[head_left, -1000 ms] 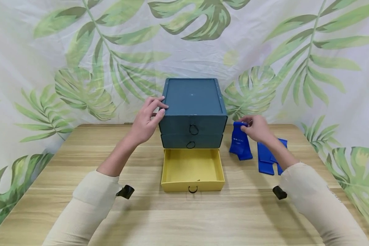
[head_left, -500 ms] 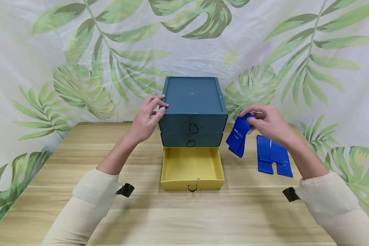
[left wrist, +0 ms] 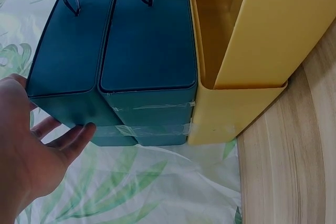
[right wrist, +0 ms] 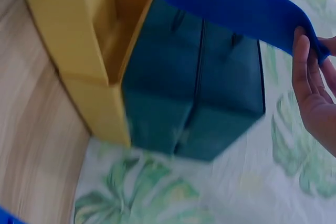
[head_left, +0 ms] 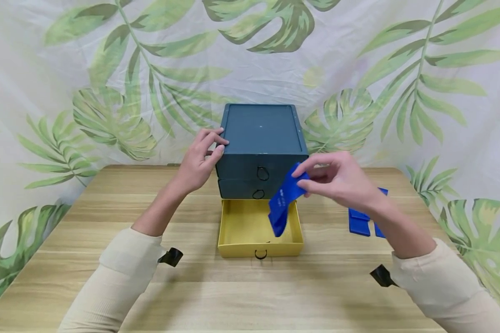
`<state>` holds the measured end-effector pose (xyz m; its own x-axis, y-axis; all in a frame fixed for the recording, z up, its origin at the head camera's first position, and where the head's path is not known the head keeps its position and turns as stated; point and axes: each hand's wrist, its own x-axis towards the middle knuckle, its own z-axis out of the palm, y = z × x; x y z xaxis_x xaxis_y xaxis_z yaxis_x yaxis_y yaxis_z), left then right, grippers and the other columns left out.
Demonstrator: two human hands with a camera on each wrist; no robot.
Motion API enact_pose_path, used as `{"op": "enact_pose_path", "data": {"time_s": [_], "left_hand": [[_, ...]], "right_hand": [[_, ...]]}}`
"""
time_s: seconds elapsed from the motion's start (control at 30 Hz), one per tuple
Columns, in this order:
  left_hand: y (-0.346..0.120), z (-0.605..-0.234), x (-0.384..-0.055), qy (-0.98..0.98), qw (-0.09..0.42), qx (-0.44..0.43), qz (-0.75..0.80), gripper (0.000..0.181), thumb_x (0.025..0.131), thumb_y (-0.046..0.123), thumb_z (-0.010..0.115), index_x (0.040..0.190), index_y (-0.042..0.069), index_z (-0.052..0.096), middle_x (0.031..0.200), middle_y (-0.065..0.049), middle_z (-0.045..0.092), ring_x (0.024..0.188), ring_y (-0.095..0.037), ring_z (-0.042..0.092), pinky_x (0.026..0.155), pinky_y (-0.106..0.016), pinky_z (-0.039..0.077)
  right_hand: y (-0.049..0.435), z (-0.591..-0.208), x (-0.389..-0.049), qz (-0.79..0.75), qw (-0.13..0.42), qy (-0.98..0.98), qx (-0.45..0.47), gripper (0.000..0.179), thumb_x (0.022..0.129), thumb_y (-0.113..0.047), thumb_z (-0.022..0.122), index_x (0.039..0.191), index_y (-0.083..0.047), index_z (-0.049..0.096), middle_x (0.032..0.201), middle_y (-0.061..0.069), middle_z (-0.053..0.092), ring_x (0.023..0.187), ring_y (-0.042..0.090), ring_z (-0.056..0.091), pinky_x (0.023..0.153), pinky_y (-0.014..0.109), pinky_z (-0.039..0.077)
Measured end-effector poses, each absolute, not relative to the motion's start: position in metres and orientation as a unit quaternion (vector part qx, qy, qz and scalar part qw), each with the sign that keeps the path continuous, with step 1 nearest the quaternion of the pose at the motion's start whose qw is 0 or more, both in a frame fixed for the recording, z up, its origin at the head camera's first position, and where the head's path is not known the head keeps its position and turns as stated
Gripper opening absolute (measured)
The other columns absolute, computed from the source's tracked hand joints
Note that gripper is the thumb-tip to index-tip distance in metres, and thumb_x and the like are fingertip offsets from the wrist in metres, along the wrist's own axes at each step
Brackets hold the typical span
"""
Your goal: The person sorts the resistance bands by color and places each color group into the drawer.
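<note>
My right hand (head_left: 337, 180) pinches one end of a folded blue resistance band (head_left: 283, 201) between thumb and fingers. The band's lower end hangs over a yellow drawer (head_left: 260, 250), which is pulled out at the bottom of a blue drawer box (head_left: 260, 132). White print shows on the band. In the right wrist view the flat blue resistance band (right wrist: 231, 11) stretches from the fingers across the drawer fronts. My left hand (head_left: 197, 162) rests on the box's upper left edge. The left wrist view shows those fingers (left wrist: 76, 142) lying extended along its side.
More blue resistance bands (head_left: 359, 225) lie on the wooden table (head_left: 258, 296) to the right, partly hidden by the right forearm. The two upper drawers have black loop pulls and are pushed in. A leaf-patterned cloth (head_left: 258, 78) hangs behind the table.
The right hand has lifted the resistance band off the table and carried it left, from beside the box to over the yellow drawer. The left hand has stayed put.
</note>
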<state>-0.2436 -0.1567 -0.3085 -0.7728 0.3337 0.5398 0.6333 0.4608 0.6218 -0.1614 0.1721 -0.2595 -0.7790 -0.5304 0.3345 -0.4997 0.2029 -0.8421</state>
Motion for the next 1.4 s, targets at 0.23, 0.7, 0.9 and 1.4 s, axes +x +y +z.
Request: {"op": "enact_pose_path", "data": {"time_s": [0.23, 0.7, 0.9, 1.4], "left_hand": [[-0.157, -0.309, -0.244, -0.84, 0.174, -0.288, -0.426, 0.027, 0.109, 0.016, 0.047, 0.119, -0.002, 0.063, 0.152, -0.019, 0.043, 0.139, -0.035, 0.045, 0.1, -0.056, 0.05], [-0.156, -0.31, -0.245, -0.833, 0.177, -0.296, -0.432, 0.026, 0.109, 0.015, 0.048, 0.118, -0.003, 0.064, 0.151, -0.019, 0.044, 0.136, -0.036, 0.047, 0.098, -0.057, 0.051], [-0.157, -0.31, -0.246, -0.835, 0.176, -0.293, -0.431, 0.026, 0.109, 0.015, 0.047, 0.119, -0.002, 0.063, 0.152, -0.019, 0.043, 0.138, -0.036, 0.046, 0.099, -0.057, 0.05], [-0.157, -0.308, -0.245, -0.837, 0.172, -0.293, -0.429, 0.027, 0.109, 0.014, 0.047, 0.119, -0.004, 0.064, 0.152, -0.02, 0.042, 0.134, -0.037, 0.047, 0.101, -0.057, 0.05]], "right_hand": [[0.125, -0.276, -0.165, -0.526, 0.031, 0.768, -0.364, 0.014, 0.089, 0.009, 0.074, 0.103, 0.007, 0.074, 0.093, 0.016, 0.074, 0.076, 0.023, 0.076, 0.072, 0.036, 0.063], [0.064, -0.32, -0.179, -0.463, 0.051, 0.803, -0.372, 0.011, 0.09, 0.002, 0.077, 0.101, 0.003, 0.078, 0.102, 0.013, 0.076, 0.077, 0.01, 0.075, 0.075, 0.023, 0.06], [0.079, -0.332, -0.177, -0.399, 0.054, 0.85, -0.339, 0.006, 0.091, -0.005, 0.079, 0.097, -0.002, 0.08, 0.092, 0.004, 0.077, 0.07, 0.004, 0.067, 0.07, 0.021, 0.057], [0.147, -0.363, -0.189, -0.303, 0.154, 0.888, -0.31, 0.01, 0.087, -0.001, 0.079, 0.096, 0.002, 0.079, 0.091, 0.004, 0.076, 0.073, 0.013, 0.065, 0.064, 0.024, 0.054]]}}
